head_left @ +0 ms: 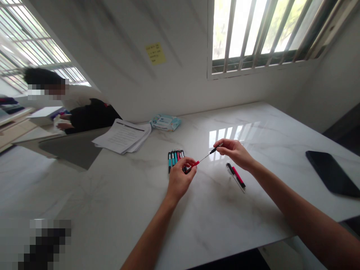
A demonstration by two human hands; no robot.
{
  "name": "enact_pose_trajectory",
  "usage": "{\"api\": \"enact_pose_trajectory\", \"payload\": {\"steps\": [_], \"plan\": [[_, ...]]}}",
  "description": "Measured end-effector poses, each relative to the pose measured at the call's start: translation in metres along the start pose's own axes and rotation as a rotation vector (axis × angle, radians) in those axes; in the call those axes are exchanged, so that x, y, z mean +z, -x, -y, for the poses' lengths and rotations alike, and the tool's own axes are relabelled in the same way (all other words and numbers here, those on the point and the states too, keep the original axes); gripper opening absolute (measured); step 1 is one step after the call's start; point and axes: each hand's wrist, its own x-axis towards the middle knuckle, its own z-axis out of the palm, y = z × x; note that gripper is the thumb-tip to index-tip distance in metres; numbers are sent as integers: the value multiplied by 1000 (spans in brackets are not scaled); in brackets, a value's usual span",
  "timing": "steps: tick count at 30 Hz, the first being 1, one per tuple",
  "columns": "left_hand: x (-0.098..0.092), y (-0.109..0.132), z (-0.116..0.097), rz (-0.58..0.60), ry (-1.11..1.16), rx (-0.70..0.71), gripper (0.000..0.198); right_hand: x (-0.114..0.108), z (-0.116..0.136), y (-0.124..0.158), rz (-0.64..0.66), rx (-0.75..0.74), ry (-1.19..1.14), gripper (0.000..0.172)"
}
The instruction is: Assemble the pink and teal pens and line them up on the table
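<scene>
My left hand [181, 176] is closed round a red pen barrel [194, 164] with a dark end. A thin refill [204, 158] stretches between that barrel and the black pen part [213, 150] pinched in my right hand [232, 150]. Just beyond my left hand lies a row of several pens [174, 155], teal, red and dark, partly covered by the hand. Below my right hand, loose pen parts [237, 176] rest on the table: a black piece, a red piece and a thin light refill.
The marbled white table [126, 210] holds a dark phone [333, 172] at right. Papers [123, 137] and a wipes pack [165, 122] lie at the back against the wall. A yellow note [155, 53] hangs there. Another person [84, 101] sits bent over at the far left.
</scene>
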Motion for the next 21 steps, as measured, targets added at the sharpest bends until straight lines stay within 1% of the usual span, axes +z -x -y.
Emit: {"api": "enact_pose_trajectory", "payload": {"steps": [5,8,11,15,21], "plan": [[0,0,1,17,-4,22,10,6,-1,1,57,9,53,26],[0,1,0,28,-17,53,13,13,-3,3,111,26,45,28],[0,2,-2,35,-30,88,11,17,-6,4,134,36,21,28],[0,2,-3,41,-34,112,11,18,-9,4,142,30,15,27],[1,2,-1,33,-37,143,12,15,-8,4,167,38,78,30]]}}
